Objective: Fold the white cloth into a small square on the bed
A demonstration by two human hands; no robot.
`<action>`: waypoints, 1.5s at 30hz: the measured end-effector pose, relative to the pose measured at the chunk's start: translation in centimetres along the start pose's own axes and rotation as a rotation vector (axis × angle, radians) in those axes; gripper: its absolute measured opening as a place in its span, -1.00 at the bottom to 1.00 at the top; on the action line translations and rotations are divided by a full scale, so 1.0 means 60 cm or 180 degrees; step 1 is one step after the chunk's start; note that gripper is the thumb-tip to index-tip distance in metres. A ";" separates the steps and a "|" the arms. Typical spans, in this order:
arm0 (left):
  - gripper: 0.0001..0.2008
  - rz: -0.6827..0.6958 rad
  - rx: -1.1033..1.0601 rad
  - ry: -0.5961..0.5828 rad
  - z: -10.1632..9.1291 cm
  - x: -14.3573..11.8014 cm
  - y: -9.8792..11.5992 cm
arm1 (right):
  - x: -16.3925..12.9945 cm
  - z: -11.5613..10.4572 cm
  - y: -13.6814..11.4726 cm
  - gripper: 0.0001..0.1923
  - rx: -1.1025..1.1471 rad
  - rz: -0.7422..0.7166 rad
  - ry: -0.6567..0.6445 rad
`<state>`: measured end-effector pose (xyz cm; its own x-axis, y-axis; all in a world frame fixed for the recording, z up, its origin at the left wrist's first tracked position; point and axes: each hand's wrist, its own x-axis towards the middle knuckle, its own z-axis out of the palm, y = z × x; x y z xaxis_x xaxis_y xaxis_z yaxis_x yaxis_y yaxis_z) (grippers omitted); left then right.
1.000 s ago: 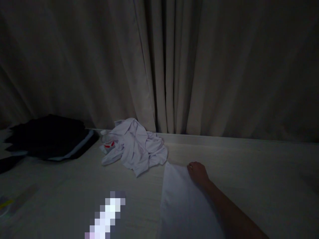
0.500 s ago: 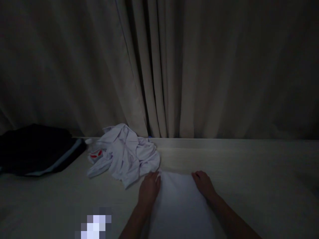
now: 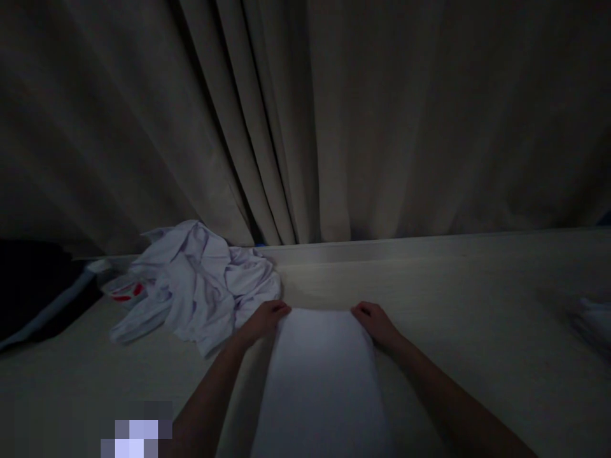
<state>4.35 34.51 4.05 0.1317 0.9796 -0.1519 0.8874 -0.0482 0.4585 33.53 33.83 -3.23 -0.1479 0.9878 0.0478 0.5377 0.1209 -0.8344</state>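
Observation:
A smooth white cloth [image 3: 324,381], long and narrow, stretches from the bottom edge of the view towards the curtain; whether it is a garment cannot be made out. At its far left corner, my left hand [image 3: 265,318] pinches the edge between thumb and fingers. My right hand [image 3: 375,321] grips the far right corner in the same way. Between the two hands the far edge is pulled nearly straight. Just beyond my left hand, a crumpled white garment [image 3: 205,286] with a collar lies in a heap.
A clear plastic container with red marks [image 3: 126,289] sits left of the heap. Dark clothing with a pale stripe [image 3: 38,292] lies at far left. A beige curtain [image 3: 334,127] hangs behind the pale surface [image 3: 453,305]. Some pale cloth [image 3: 596,318] shows at the right edge.
The view has turned to the right, so the heap and dark clothing sit further left. Both hands still hold the cloth's corners, and its far edge looks straighter.

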 end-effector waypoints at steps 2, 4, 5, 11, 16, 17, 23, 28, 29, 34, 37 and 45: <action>-0.69 -0.0134 0.0042 0.0116 -0.005 0.003 -0.004 | 0.001 -0.005 -0.002 -0.73 -0.0038 -0.0014 -0.0005; -0.64 -0.0253 0.0145 0.0409 -0.007 -0.002 -0.004 | 0.002 -0.006 -0.008 -0.79 -0.0126 -0.0063 0.0095; -0.62 -0.0279 0.0201 0.0557 -0.007 -0.007 -0.003 | 0.003 -0.006 -0.012 -0.80 -0.0182 -0.0105 0.0181; -0.65 0.0056 0.0505 0.0591 0.005 -0.027 0.012 | -0.005 0.028 -0.060 -0.79 -0.0359 -0.0436 0.0630; -0.73 0.0191 0.0673 0.0400 0.016 -0.016 0.001 | -0.018 0.086 -0.117 -0.83 -0.0619 -0.0696 0.0372; -0.75 0.0198 0.0671 0.0389 0.018 -0.014 -0.003 | -0.016 0.098 -0.129 -0.83 -0.0722 -0.0707 0.0271; -0.88 0.0142 0.0367 0.0468 0.028 -0.015 -0.022 | 0.018 0.158 -0.180 -0.84 -0.0927 -0.0506 -0.0068; -0.94 0.0117 -0.0182 0.0421 0.039 -0.017 -0.033 | 0.036 0.178 -0.193 -0.66 -0.1082 -0.0142 -0.0120; -0.94 0.0120 -0.0285 0.0424 0.041 -0.017 -0.035 | 0.037 0.179 -0.195 -0.63 -0.1111 -0.0108 -0.0142; -0.93 0.0056 -0.0613 0.0516 0.049 -0.017 -0.038 | 0.046 0.167 -0.202 -0.68 -0.1170 -0.0006 -0.0345; -0.92 -0.0015 -0.0729 0.0584 0.053 -0.016 -0.037 | 0.052 0.158 -0.206 -0.77 -0.1164 0.0029 -0.0453; -0.82 0.0021 -0.1213 0.0377 0.052 -0.016 -0.037 | 0.061 0.144 -0.213 -0.78 -0.1016 0.0014 -0.0480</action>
<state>3.62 33.06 0.47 0.0653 0.9963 -0.0560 0.6563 -0.0006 0.7545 18.95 35.02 2.89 -0.2532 0.9657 -0.0569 0.7674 0.1647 -0.6196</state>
